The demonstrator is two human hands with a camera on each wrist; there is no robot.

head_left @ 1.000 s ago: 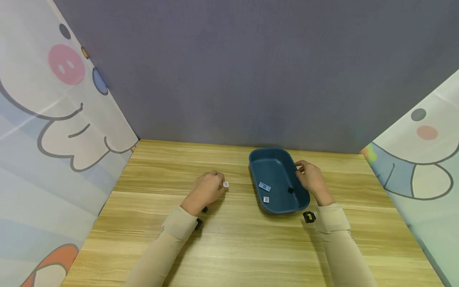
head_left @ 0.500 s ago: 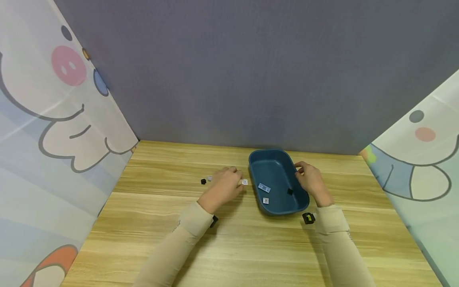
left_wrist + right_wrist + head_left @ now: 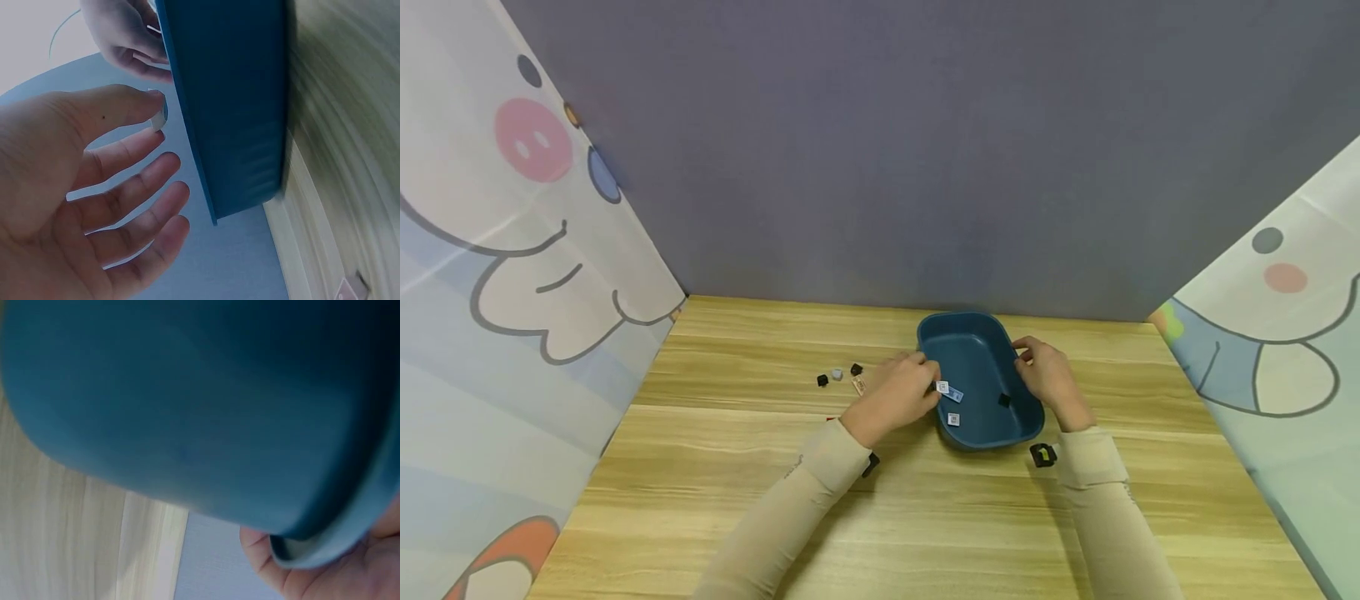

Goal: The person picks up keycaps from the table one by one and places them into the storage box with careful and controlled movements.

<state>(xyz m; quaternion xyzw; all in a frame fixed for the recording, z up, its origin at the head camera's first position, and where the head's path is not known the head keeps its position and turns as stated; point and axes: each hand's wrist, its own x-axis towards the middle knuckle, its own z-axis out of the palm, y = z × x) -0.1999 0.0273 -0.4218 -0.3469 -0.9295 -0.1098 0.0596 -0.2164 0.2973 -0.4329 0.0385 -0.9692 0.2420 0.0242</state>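
A dark blue plastic tray [image 3: 981,329] stands on the wooden table right of centre. In it lie a blue tile [image 3: 956,396], a white tile [image 3: 953,419] and a black piece [image 3: 1003,400]. My left hand [image 3: 931,385] reaches over the tray's left rim and pinches a small white tile [image 3: 942,387] between thumb and forefinger. The left wrist view shows that tile [image 3: 157,119] at my fingertips beside the tray wall [image 3: 231,106], the other fingers loosely spread. My right hand [image 3: 1033,360] grips the tray's right rim; the right wrist view shows the tray's outer wall [image 3: 187,406] against my palm [image 3: 350,578].
Several small pieces lie on the table left of my left hand: a black one [image 3: 822,380], a grey one [image 3: 837,375], another black one [image 3: 856,369] and a pale one [image 3: 860,385]. Printed cloth panels [image 3: 512,250] close both sides, with a grey wall [image 3: 880,150] behind.
My left hand has carried the white tile rightward from the table's middle to over the tray's left rim, uncovering small pieces on the table. The right hand has stayed on the tray.
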